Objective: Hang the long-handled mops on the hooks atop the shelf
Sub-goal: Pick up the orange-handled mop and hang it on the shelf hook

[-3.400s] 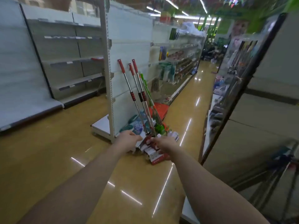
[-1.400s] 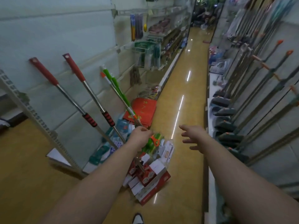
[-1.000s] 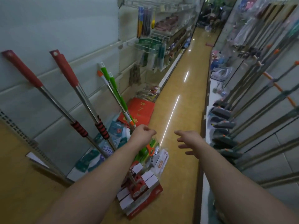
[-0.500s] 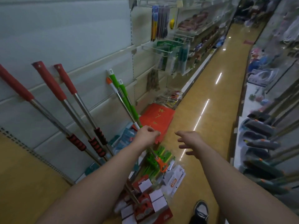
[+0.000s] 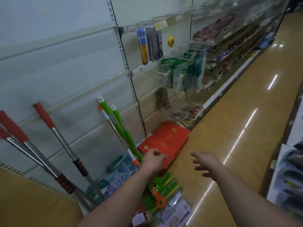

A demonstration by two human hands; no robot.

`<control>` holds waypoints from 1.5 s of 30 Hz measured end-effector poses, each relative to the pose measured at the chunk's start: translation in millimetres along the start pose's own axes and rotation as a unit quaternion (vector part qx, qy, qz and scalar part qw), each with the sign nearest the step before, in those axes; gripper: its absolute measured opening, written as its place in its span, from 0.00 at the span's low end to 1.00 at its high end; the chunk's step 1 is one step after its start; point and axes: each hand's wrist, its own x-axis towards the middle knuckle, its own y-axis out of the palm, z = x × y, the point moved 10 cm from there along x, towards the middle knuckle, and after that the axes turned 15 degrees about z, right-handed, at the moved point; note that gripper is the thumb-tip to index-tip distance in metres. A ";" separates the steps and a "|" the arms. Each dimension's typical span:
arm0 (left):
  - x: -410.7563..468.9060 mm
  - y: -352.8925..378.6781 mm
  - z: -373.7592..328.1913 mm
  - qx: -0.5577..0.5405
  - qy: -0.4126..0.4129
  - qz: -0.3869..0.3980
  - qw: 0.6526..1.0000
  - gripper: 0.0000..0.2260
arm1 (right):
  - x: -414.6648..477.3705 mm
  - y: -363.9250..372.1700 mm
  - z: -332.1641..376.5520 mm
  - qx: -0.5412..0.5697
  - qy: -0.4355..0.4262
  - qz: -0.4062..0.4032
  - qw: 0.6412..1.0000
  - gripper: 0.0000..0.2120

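Three long mops with red grips [image 5: 44, 115] and steel shafts lean against the pale shelf back panel [image 5: 65, 66] at the left. To their right lean green-handled mops [image 5: 120, 122] and one with a white and orange handle [image 5: 131, 155]. My left hand [image 5: 154, 158] is closed low on this green and orange bundle, where the handles pass under my fist. Their green and orange heads [image 5: 161, 192] rest on the floor below my forearm. My right hand [image 5: 205, 163] hovers to the right, fingers spread, holding nothing.
A stack of red bags [image 5: 165, 140] lies on the floor beyond my left hand. Packaged goods [image 5: 117, 181] sit on the shelf base. Pegs with hanging items [image 5: 180, 71] line the left shelf. The aisle floor [image 5: 237, 128] runs ahead. A right-hand shelf [image 5: 290, 179] holds dark mop heads.
I have walked closer to the leaning mops and my view has swung left. My left hand stays closed low on the green and orange handles. My right hand stays open beside it.
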 end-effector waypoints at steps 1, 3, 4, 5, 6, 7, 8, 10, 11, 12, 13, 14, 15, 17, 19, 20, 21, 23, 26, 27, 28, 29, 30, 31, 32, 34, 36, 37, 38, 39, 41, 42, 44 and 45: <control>7.2 3.5 -8.0 -0.004 0.001 -0.006 1.000 0.11 | 4.7 -9.4 6.8 -0.002 -0.007 0.003 1.000 0.19; 20.0 7.6 -20.8 -0.006 -0.001 -0.020 1.000 0.11 | 13.4 -23.3 18.2 -0.011 -0.016 0.008 1.000 0.20; 26.1 9.2 -25.7 -0.008 -0.001 -0.026 1.000 0.11 | 17.9 -27.7 23.4 -0.019 -0.018 0.013 1.000 0.20; 31.9 10.7 -29.4 -0.014 0.000 -0.028 1.000 0.11 | 21.4 -31.3 28.5 -0.029 -0.018 0.019 0.999 0.20; 36.4 11.8 -31.9 -0.022 -0.001 -0.032 0.999 0.11 | 24.6 -34.2 33.6 -0.039 -0.016 0.023 0.999 0.21; 39.6 12.3 -33.3 -0.031 -0.005 -0.034 0.999 0.11 | 27.2 -36.5 39.4 -0.049 -0.015 0.026 0.998 0.21; 44.0 12.4 -33.3 -0.038 -0.009 -0.037 0.999 0.11 | 30.5 -38.9 45.9 -0.059 -0.018 0.027 0.998 0.21; 54.8 10.9 -32.3 -0.048 -0.015 -0.038 0.998 0.11 | 38.1 -43.4 62.1 -0.073 -0.027 0.025 0.997 0.19; 60.0 8.6 -32.3 -0.056 -0.017 -0.040 0.998 0.10 | 41.9 -43.9 71.3 -0.080 -0.031 0.026 0.996 0.19; 65.0 4.6 -32.9 -0.066 -0.015 -0.042 0.997 0.10 | 46.3 -43.2 80.9 -0.088 -0.036 0.027 0.995 0.18; 70.0 -0.8 -33.0 -0.077 -0.014 -0.046 0.996 0.09 | 49.5 -40.1 92.1 -0.099 -0.040 0.030 0.994 0.17; 76.5 -7.0 -32.3 -0.088 -0.011 -0.051 0.995 0.09 | 52.6 -36.5 103.0 -0.109 -0.044 0.031 0.993 0.15; 81.8 -14.1 -32.6 -0.095 -0.010 -0.053 0.994 0.09 | 55.5 -32.1 113.6 -0.118 -0.047 0.029 0.992 0.13; 92.3 -31.8 -34.8 -0.100 -0.007 -0.061 0.993 0.11 | 61.7 -18.7 135.3 -0.137 -0.056 0.027 0.989 0.08; 103.4 -51.2 -36.3 -0.112 0.001 -0.072 0.991 0.12 | 71.1 -3.7 156.2 -0.158 -0.066 0.030 0.985 0.08; 108.0 -60.8 -37.7 -0.119 0.005 -0.078 0.990 0.12 | 77.6 3.5 166.4 -0.164 -0.072 0.034 0.983 0.08; 110.0 -69.4 -39.3 -0.123 0.006 -0.084 0.989 0.12 | 83.8 9.9 175.5 -0.168 -0.075 0.037 0.982 0.10; 114.6 -85.6 -40.3 -0.130 0.003 -0.102 0.986 0.12 | 94.4 22.5 195.5 -0.173 -0.090 0.041 0.980 0.13; 122.9 -109.3 -44.4 -0.131 0.002 -0.141 0.981 0.09 | 112.6 42.3 224.0 -0.194 -0.114 0.068 0.972 0.12; 127.0 -116.0 -45.9 -0.128 0.000 -0.151 0.980 0.10 | 118.6 48.3 232.0 -0.204 -0.118 0.078 0.969 0.09; 132.4 -120.7 -46.3 -0.130 -0.002 -0.158 0.979 0.10 | 125.7 52.6 239.2 -0.211 -0.122 0.087 0.966 0.08; 138.1 -124.1 -46.7 -0.135 -0.003 -0.164 0.977 0.10 | 135.7 55.7 245.7 -0.214 -0.125 0.096 0.964 0.07; 142.3 -126.6 -46.9 -0.138 -0.006 -0.172 0.975 0.10 | 148.0 58.4 250.3 -0.215 -0.127 0.106 0.962 0.08; 145.9 -128.5 -46.3 -0.140 -0.014 -0.182 0.973 0.10 | 158.5 61.5 254.3 -0.221 -0.128 0.115 0.960 0.09; 151.1 -130.2 -44.3 -0.146 -0.023 -0.195 0.970 0.10 | 170.5 64.6 258.3 -0.227 -0.128 0.125 0.957 0.11; 162.6 -132.3 -39.7 -0.157 -0.045 -0.215 0.963 0.08 | 193.5 69.3 266.2 -0.241 -0.123 0.145 0.952 0.13; 169.5 -136.3 -40.2 -0.163 -0.070 -0.239 0.955 0.06 | 210.8 73.6 277.6 -0.260 -0.115 0.169 0.944 0.10; 173.3 -138.6 -40.0 -0.165 -0.084 -0.253 0.950 0.06 | 218.5 75.8 285.3 -0.271 -0.115 0.181 0.938 0.09; 177.1 -140.1 -40.5 -0.167 -0.097 -0.264 0.945 0.07 | 228.2 77.7 293.4 -0.285 -0.117 0.191 0.932 0.10; 180.4 -140.8 -42.4 -0.171 -0.107 -0.272 0.941 0.08 | 237.4 80.0 301.0 -0.299 -0.119 0.202 0.925 0.10; 184.4 -140.3 -50.4 -0.186 -0.121 -0.285 0.933 0.06 | 252.6 86.7 313.5 -0.314 -0.121 0.230 0.913 0.08; 187.8 -140.5 -53.4 -0.189 -0.126 -0.293 0.929 0.05 | 258.8 91.0 319.2 -0.321 -0.126 0.247 0.906 0.08; 194.3 -141.5 -61.2 -0.191 -0.134 -0.310 0.922 0.06 | 273.2 97.3 328.7 -0.329 -0.132 0.273 0.894 0.07; 197.7 -142.3 -64.5 -0.194 -0.135 -0.318 0.918 0.07 | 281.1 100.0 332.4 -0.326 -0.133 0.283 0.892 0.07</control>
